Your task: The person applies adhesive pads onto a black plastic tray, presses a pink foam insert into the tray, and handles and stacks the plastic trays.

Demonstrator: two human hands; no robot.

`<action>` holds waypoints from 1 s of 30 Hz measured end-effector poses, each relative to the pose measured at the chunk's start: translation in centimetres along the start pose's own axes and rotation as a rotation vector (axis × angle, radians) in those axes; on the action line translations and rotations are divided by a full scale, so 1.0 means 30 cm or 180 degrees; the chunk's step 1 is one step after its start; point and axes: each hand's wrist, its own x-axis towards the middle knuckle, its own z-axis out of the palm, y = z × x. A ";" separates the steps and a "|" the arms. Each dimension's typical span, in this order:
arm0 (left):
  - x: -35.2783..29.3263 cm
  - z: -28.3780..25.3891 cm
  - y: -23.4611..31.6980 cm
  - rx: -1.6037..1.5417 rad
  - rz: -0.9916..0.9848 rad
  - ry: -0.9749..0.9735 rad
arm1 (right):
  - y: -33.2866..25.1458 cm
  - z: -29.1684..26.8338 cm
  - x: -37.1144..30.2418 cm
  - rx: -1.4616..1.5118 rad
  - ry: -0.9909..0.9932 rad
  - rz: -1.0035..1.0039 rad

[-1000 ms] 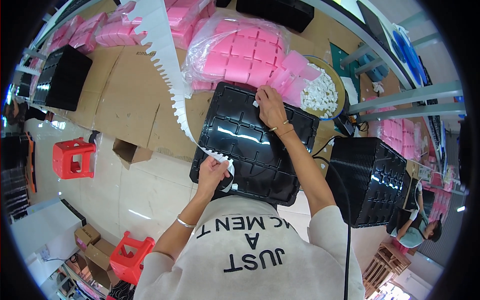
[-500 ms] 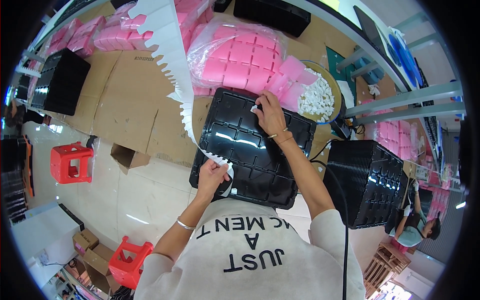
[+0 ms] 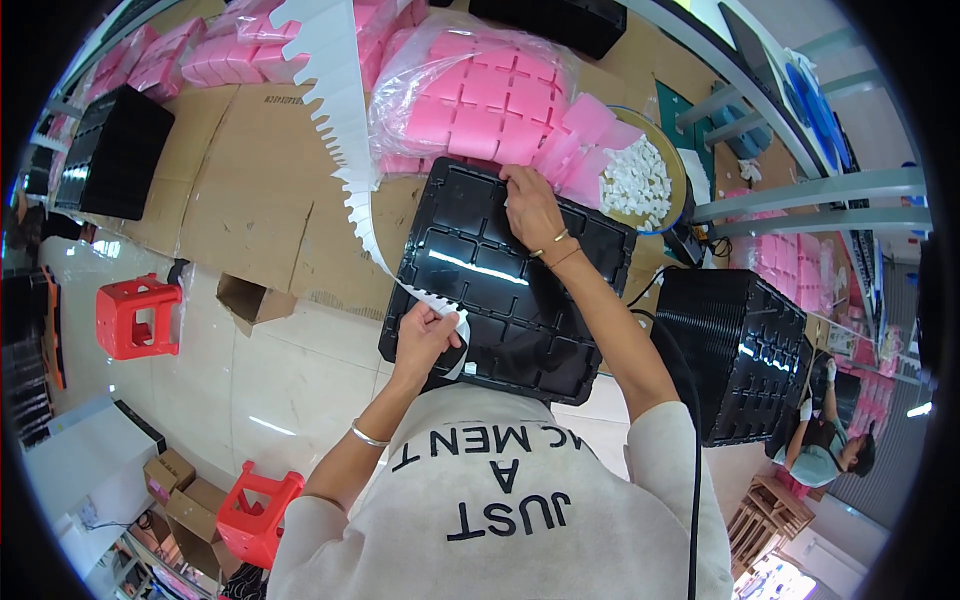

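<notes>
A black plastic tray (image 3: 480, 290) with a ribbed, glossy surface lies in front of me, slightly tilted in view. My left hand (image 3: 426, 338) is closed on a long white strip (image 3: 352, 150) with toothed edges, at the tray's near-left side. From there the strip runs up past the tray's left edge and out of view at the top. My right hand (image 3: 533, 208) is at the tray's far edge, its bent fingers gripping the rim; whether anything small lies under them is hidden. A small white piece (image 3: 470, 368) sits on the tray by my left hand.
Plastic-wrapped pink foam blocks (image 3: 480, 95) stand beyond the tray. A round basin (image 3: 640, 185) of white pieces sits right of them. Stacked black trays (image 3: 735, 350) are at right, with a black cable (image 3: 690, 400) nearby. Red stools (image 3: 140, 318) stand left; a co-worker (image 3: 825, 450) is far right.
My right hand has moved from the tray's top surface, where a small white piece showed at its fingertips, to the far rim. My left hand keeps hold of the strip.
</notes>
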 end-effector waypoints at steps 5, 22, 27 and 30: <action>-0.011 -0.001 0.016 -0.0014 0.0077 0.0153 | -0.179 -0.068 -0.094 0.0437 -0.0157 -0.0440; -0.072 0.098 0.122 -0.0186 0.0130 0.0043 | -0.410 -0.244 -0.354 0.4039 -0.0734 0.2665; -0.105 0.118 0.133 -0.0110 0.0133 -0.0041 | -0.416 -0.267 -0.340 0.3403 -0.0973 0.2259; -0.103 0.107 0.132 -0.0284 0.0005 -0.0015 | -0.419 -0.290 -0.336 0.2951 -0.0817 0.1707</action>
